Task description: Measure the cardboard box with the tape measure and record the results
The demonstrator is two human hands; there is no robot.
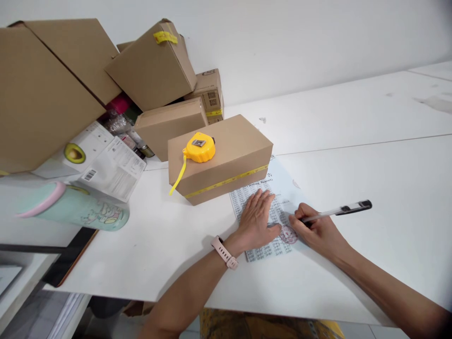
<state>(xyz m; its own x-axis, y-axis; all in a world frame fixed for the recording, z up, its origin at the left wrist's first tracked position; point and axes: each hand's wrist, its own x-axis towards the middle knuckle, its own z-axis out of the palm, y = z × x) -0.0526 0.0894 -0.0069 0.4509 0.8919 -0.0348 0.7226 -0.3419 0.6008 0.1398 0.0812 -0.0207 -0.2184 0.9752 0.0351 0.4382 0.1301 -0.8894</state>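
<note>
A printed sheet of paper [261,254] lies on the white table, with rows of small text and a reddish round stamp. Its top edge meets a closed cardboard box [226,162] with a yellow tape strip. My left hand [257,219] rests flat on the sheet, fingers stretched, a pink band on the wrist. In my right hand [316,230] is a pen [348,208], gripped near its tip, which my fingers hide. That hand sits over the sheet's right side. On top of the box is a yellow tape measure [200,148] with its strap hanging down.
Several cardboard boxes [151,66] are stacked at the back left against the wall. A mint-green tumbler [81,207] stands at the left beside a white carton [113,165] with an avocado picture. The white table [388,188] stretches away to the right.
</note>
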